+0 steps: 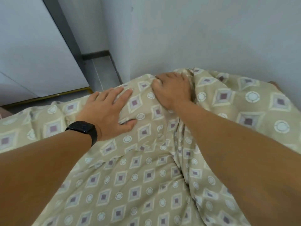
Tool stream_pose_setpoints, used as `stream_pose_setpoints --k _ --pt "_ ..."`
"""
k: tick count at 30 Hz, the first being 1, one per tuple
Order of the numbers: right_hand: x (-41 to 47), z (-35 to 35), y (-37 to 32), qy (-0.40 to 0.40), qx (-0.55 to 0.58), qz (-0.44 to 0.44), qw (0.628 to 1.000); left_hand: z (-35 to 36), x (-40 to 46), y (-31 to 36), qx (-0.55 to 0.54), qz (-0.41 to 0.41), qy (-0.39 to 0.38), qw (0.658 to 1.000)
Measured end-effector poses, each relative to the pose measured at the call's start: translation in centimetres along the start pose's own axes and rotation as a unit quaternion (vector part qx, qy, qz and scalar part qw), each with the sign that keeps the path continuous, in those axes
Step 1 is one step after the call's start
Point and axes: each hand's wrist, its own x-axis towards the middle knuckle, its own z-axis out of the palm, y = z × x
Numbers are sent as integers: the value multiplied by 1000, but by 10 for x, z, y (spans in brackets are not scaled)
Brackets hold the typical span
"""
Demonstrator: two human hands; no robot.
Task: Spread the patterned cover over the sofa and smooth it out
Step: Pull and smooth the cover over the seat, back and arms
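nearest the camera, the patterned cover (130, 185) fills the lower part of the view, a beige cloth printed with purple-centred diamonds and pale rings, lying over the sofa and hiding it almost wholly. a deep fold (180, 163) runs up through the cloth from the lower right toward the middle, with smaller wrinkles around it. two bare forearms reach forward across the cloth. on the left wrist sits a black smartwatch (83, 128). beyond it the left hand (107, 111) lies flat on the cover, fingers straight and spread, thumb out to the side, pressing the fabric down. farther on, at the top ridge of the covered sofa, the right hand (171, 90) has its fingers curled into a bunched gather of the cover, gripping it just beside the wall. the two hands are near each other but apart. at the far right edge a small brown bit of the sofa (274, 84) shows past the cloth. behind stands the pale wall (195, 30), and to the left a strip of grey floor (101, 70) with a dark skirting.
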Motion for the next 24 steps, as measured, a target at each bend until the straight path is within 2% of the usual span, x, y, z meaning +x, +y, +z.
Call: stream_pose_setpoints --k 2,4,6,11,14,15,16,19,21,24 --pt "16 -5 0 -2 7 19 1000 1 0 -2 0 5 -1 1000" --pt "1 7 0 83 38 44 995 3 1 -1 5 3 5 1000" --pt "-51 30 -12 160 45 58 984 4 1 2 10 5 9 1000" --pt "-139 65 -37 146 83 28 986 1 -6 2 21 -2 10 1000" --pt "-170 74 -35 175 124 14 977 3 -8 3 23 -2 30 999" --pt "-185 83 -33 154 127 25 979 3 -8 4 22 -2 31 999" --pt "-200 92 -31 95 116 38 988 3 -8 3 23 -2 30 999" --pt "-211 119 -22 -140 33 62 988 4 -8 4 27 -3 32 999" --pt "-195 130 -23 -182 19 80 980 5 -7 2 26 0 35 999" --pt "-182 139 -25 -160 -6 77 984 6 -7 2 31 3 42 999"
